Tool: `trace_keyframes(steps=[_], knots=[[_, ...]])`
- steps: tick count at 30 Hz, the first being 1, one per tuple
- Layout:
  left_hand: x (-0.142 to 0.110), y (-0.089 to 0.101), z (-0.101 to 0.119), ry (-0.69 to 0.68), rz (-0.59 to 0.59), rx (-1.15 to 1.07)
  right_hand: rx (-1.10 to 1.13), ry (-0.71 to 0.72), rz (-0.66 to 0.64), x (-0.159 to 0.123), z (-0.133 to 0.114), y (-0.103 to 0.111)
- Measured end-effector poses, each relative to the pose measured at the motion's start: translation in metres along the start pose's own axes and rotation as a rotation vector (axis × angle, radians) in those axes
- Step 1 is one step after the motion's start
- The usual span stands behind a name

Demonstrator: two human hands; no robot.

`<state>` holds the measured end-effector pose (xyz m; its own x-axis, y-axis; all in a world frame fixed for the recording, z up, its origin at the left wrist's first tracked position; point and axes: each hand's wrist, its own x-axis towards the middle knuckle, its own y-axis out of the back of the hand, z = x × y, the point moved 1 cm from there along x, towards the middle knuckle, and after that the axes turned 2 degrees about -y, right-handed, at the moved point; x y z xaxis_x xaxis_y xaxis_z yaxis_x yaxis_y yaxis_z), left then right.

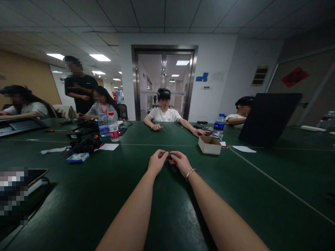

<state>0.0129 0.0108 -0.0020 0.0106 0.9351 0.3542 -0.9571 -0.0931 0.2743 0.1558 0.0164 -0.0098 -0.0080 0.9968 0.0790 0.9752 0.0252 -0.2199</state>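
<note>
Above the dark green table (104, 195), both my arms reach forward and my hands meet near the middle. My left hand (157, 162) pinches one end of a small dark object (170, 155). My right hand (181, 163), with a silver bracelet at its wrist, has its fingers closed on the other end. Most of the object is hidden by my fingers, and its kind cannot be made out. To the right of my hands stands an open cardboard box (210, 146).
Across the table sits a person (164, 113) in a headset, one hand around a thin tool. Bottles (113, 127) and dark cables (86, 143) lie left, beside a blue packet (77, 158). Right are a water bottle (219, 128), a paper (244, 149) and a large black panel (269, 120).
</note>
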Motion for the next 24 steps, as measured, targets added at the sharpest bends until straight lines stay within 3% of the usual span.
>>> trace_keyframes(steps=[8,17,24], knots=[[-0.001,0.0,0.001,-0.08,-0.04,0.047,0.045,-0.015,0.001,0.001,0.001,0.0],[0.001,0.001,0.0,0.008,-0.024,-0.024,0.023,-0.01,-0.021,0.003,0.003,0.002],[-0.003,0.003,0.008,0.063,0.001,0.133,0.001,0.004,-0.031,0.001,0.003,0.002]])
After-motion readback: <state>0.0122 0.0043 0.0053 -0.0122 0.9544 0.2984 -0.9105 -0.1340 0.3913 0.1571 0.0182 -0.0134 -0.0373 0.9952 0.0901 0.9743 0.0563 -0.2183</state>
